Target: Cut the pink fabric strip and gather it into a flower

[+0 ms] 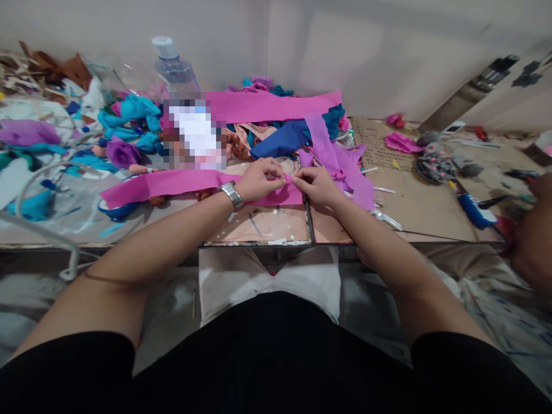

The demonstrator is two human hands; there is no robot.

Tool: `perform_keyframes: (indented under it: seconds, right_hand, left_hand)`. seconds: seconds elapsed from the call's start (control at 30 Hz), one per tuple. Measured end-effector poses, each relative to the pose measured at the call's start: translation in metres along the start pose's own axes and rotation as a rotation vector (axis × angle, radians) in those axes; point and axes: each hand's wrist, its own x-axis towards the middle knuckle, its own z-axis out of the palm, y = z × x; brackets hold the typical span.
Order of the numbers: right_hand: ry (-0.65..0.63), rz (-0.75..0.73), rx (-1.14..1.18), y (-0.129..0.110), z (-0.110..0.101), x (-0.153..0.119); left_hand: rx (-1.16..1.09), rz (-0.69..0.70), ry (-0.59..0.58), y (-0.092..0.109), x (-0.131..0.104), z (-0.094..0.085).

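A long pink crepe paper strip [172,183] stretches leftward across the table from between my hands. My left hand [264,179], with a metal watch on the wrist, pinches its right end. Close beside it, my right hand [317,185] pinches the same end with thumb and forefinger, where the paper looks bunched. Behind my hands lie a second pink strip [276,107], a dark blue paper piece [280,140] and crumpled teal paper. Purple crepe paper [340,164] lies just behind and right of my right hand.
A capped bottle [175,69] stands at the back left near a blurred-out bright screen. Blue and purple paper flowers [123,151] crowd the left side, with a white curved cable [26,190] in front. At right are cardboard [388,184], a blue-handled tool [474,210] and another person's arm [535,241].
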Motion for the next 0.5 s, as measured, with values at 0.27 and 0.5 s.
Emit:
perform_keyframes:
  seconds: [0.27, 0.5]
  right_hand:
    - [0.015, 0.014, -0.016, 0.0042, -0.0053, 0.0022]
    - [0.0, 0.009, -0.024, 0.0046, -0.0033, 0.0007]
  left_hand:
    - [0.0, -0.005, 0.015, -0.002, 0.0009, -0.0029]
    - [0.035, -0.12, 0.132, -0.0056, 0.0039, -0.0086]
